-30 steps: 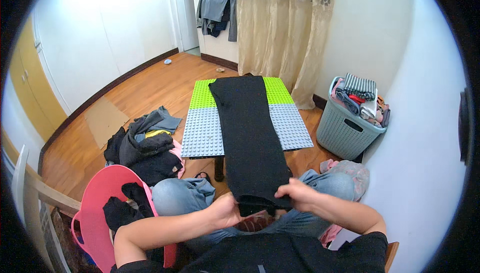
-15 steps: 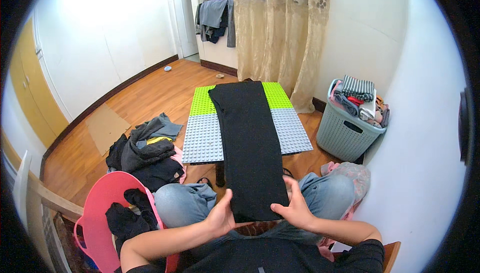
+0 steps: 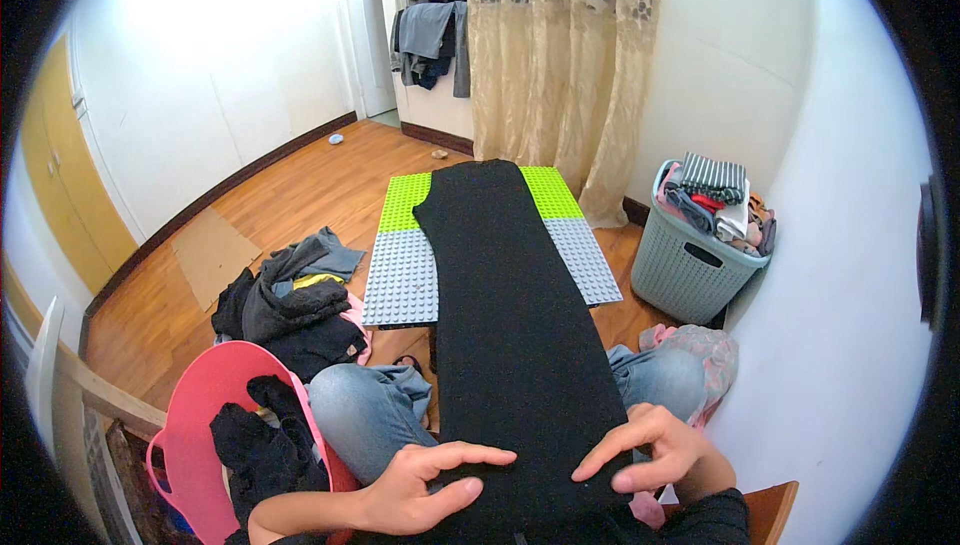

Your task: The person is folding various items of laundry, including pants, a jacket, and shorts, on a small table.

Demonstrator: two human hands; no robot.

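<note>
A pair of black trousers [image 3: 515, 315], apparently doubled lengthwise, lies along a small table topped with green and grey studded plates [image 3: 400, 270]. The top end rests on the far green part, and the cloth runs off the near edge onto my lap. My left hand [image 3: 420, 485] is over the left edge of the cloth, index finger stretched onto it and thumb apart. At the right edge, my right hand [image 3: 655, 455] touches the cloth with its index finger out and thumb apart. Where the near end stops is hard to make out against my black shirt.
At left a pink tub [image 3: 190, 415] holds dark clothes, with a clothes pile [image 3: 300, 295] on the floor beyond. A grey-green laundry basket [image 3: 680, 265] full of clothes stands at right by the wall. My jeans-clad knees flank the trousers.
The near part of the trousers has come toward me and now reaches my lap, longer and wider. Both hands moved nearer to me, and the right also moved right; their fingers have loosened from the cloth.
</note>
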